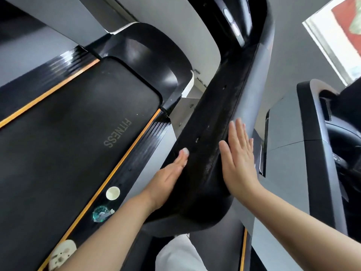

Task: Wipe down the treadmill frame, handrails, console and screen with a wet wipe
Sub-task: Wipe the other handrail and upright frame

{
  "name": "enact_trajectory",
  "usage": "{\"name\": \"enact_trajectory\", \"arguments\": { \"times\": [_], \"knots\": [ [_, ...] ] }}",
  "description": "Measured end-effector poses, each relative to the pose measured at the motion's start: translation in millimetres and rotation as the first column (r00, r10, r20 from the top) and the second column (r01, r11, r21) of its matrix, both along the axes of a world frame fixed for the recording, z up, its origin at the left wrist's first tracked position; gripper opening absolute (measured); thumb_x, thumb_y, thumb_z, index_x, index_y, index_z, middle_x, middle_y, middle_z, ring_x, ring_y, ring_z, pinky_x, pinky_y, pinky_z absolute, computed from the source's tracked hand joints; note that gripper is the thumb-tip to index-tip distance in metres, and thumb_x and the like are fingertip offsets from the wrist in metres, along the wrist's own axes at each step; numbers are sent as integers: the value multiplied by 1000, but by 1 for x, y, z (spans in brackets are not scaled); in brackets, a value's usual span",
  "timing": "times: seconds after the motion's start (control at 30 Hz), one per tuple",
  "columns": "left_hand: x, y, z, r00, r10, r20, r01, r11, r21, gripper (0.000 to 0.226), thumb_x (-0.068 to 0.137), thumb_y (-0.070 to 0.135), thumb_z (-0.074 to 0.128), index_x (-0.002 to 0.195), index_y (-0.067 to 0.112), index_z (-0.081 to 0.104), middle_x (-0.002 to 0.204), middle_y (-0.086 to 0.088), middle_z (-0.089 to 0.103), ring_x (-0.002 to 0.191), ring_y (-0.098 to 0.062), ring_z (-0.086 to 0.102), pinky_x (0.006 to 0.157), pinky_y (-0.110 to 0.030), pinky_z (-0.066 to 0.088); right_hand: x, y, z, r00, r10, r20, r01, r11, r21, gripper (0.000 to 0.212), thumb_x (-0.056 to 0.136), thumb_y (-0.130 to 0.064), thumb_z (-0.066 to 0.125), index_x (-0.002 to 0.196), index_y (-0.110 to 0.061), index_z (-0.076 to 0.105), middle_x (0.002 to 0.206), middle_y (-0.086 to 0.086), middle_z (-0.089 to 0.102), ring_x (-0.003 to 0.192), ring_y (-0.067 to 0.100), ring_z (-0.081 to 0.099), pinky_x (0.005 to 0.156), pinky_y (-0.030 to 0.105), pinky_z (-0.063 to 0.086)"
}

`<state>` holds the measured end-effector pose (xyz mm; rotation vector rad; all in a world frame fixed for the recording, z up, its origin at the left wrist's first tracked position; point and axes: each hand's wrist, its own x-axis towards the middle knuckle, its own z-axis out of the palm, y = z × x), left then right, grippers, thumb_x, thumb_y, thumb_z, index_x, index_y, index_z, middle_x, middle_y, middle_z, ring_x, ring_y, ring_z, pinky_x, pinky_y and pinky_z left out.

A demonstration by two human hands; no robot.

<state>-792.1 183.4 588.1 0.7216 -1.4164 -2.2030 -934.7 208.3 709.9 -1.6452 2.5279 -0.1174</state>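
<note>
— Left hand [168,178]?
— Lying flat along the left side of the black handrail [207,133], fingers [182,156] straight and released, grasping nothing.
— Right hand [237,159]?
— Pressing flat against the handrail's right side, fingers stretched out, also released.
— Wipe?
— Not showing under either palm; cannot tell where.
— Around them?
— Belt [78,124] marked FITNESS running at left, orange stripe [125,155] edging it. White cap [113,193] and clear bottle [101,213] sitting on the side rail [144,147] below the left forearm.

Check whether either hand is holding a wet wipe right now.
No: the left hand and right hand lie flat with straight fingers on the black handrail, and no wipe shows.
</note>
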Motion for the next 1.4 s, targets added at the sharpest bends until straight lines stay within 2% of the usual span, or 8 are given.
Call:
{"name": "enact_trajectory", "arguments": {
  "times": [0.17,0.27,0.37,0.53,0.7,0.87,1.03,1.4],
  "knots": [
    [12,2,-18,989,-10,147,-21,978,207,63,90,65,34,145,33,34,149,20,31,137,4,24,117,-26,13,14,2,-7,1000,-19,-6,19,999,-43,65,90,-46,13,151,-23,8,146,-22,-10,137,-8,-13,111,18,-17],
    [0,6,8,999,14,-52,-10,996,88,58,96,53,32,148,27,26,152,19,24,136,12,19,116,-18,13,15,1,-5,999,-24,-21,23,999,-44,65,90,-43,16,151,-22,10,147,-21,-6,138,-6,-11,113,19,-14],
    [-3,10,6,998,-29,-51,25,996,-81,51,98,39,24,149,29,19,153,22,17,137,14,12,114,-14,10,16,2,-5,999,-23,-39,23,1000,-18,64,90,-44,15,151,-24,10,146,-22,-5,136,-8,-12,111,17,-16],
    [-6,-8,-29,992,17,127,-52,958,283,53,97,55,29,145,34,31,150,22,27,136,4,23,108,-17,13,16,1,-5,998,-23,-56,22,1000,-4,63,90,-44,14,151,-26,9,147,-23,-6,136,-9,-14,110,15,-16],
    [-26,-22,-38,988,-1,154,-38,967,252,56,99,54,23,149,30,24,153,18,21,140,1,17,104,-15,10,15,2,-6,998,-27,-60,25,999,-28,63,89,-46,14,150,-27,11,147,-24,-3,135,-12,-13,112,15,-14],
    [-35,-36,-57,975,-23,220,-53,941,335,59,96,59,28,144,25,39,145,11,38,136,-10,32,103,-20,20,16,2,-6,999,-34,-22,33,998,-49,62,90,-42,18,150,-27,12,147,-25,0,133,-15,-11,113,15,-12],
    [-6,-2,-69,972,-7,236,-89,917,390,69,85,73,38,139,31,45,143,14,44,131,-7,40,116,-36,24,14,2,-6,1000,-15,-20,14,999,-45,64,89,-43,17,150,-26,12,151,-21,3,135,-10,-10,113,18,-12],
    [3,9,-45,971,19,239,-114,913,392,73,78,75,42,138,35,45,142,19,43,131,-3,39,117,-35,21,13,3,-8,1000,-8,9,8,997,-73,67,87,-43,15,151,-25,13,158,-12,6,144,1,-6,115,22,-11]
  ]
}}
